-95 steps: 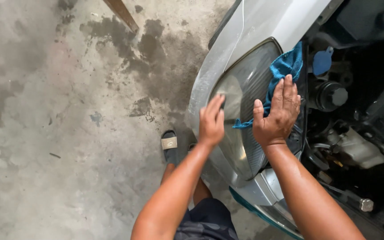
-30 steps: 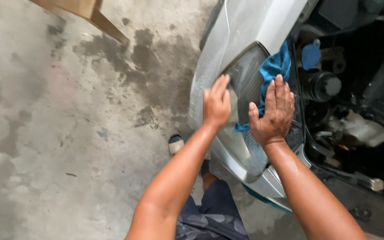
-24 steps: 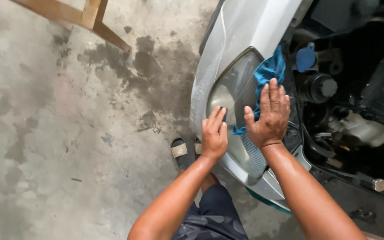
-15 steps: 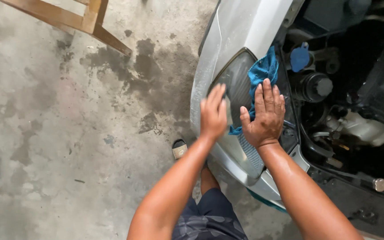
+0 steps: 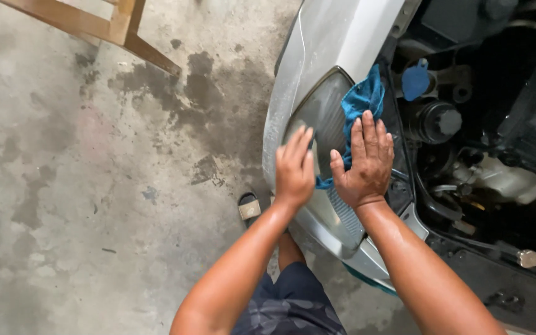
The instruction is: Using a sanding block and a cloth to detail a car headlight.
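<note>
- Slid lower on the headlight (image 5: pixel 317 118) since half a second ago: left hand (image 5: pixel 294 166), fingers flat, holding nothing.
- Pressing blue cloth (image 5: pixel 361 102) against smooth curved lens: right hand (image 5: pixel 364 164), spread open.
- Alongside: silver bumper (image 5: pixel 336 37), stained rough concrete floor (image 5: pixel 94 186), wooden frame (image 5: pixel 94 25), blue cap (image 5: pixel 415 80).

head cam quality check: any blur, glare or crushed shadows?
Head view: the left hand is motion-smeared, while the right hand on the blue cloth is sharp; the engine bay is mostly crushed to black; the silver fender shows soft, unclipped sheen; the concrete floor is evenly lit, without hard shadows.
</note>
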